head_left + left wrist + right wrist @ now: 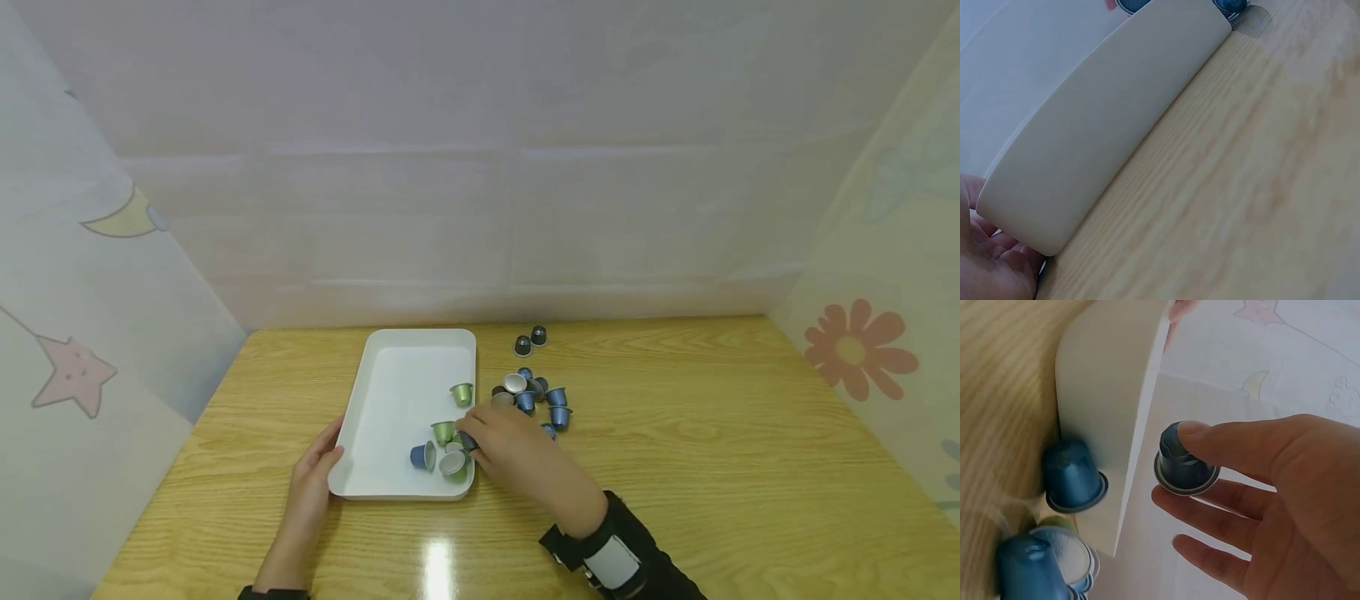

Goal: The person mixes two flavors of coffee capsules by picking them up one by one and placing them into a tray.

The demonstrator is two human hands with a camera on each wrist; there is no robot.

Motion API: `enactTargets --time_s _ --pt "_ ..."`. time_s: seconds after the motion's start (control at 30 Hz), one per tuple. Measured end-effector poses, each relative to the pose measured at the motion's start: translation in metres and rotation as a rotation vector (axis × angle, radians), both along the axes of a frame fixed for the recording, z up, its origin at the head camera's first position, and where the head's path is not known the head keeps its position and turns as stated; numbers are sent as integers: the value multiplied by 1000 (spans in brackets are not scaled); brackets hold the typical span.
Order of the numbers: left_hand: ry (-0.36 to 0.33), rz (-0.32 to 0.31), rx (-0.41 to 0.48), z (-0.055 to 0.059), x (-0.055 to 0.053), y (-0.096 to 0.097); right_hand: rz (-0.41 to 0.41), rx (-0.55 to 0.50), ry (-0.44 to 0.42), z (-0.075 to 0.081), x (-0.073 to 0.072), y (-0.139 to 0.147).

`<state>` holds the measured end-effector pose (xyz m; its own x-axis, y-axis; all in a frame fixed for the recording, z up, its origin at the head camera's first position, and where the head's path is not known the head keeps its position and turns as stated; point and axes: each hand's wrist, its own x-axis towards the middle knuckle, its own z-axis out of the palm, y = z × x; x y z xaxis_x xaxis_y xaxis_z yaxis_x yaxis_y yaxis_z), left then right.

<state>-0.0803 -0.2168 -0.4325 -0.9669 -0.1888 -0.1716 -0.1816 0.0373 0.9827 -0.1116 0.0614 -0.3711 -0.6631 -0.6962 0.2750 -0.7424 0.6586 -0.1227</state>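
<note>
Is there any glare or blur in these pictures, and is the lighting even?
Head view: bright glare on the near part of the wooden table; left wrist view: dim and bluish, the white tray's outer wall looking grey; right wrist view: also dim, the lower-left blue coffee capsule looking softer than the held coffee capsule.

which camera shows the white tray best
The head view: it shows the white tray from above, with its inside and nearly all its rim. The left wrist view shows mainly an outer wall, by the left hand; the right wrist view, part of a wall and rim.
</note>
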Motion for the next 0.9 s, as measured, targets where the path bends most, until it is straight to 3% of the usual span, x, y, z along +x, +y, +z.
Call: enactTargets --time_s 0.37,0.9 --pt "5 0 2 -1 -1 0 53 88 -22 -9 10 -15" --pt "21 -40 -19 -2 0 -1 66 29 48 -17 12 -14"
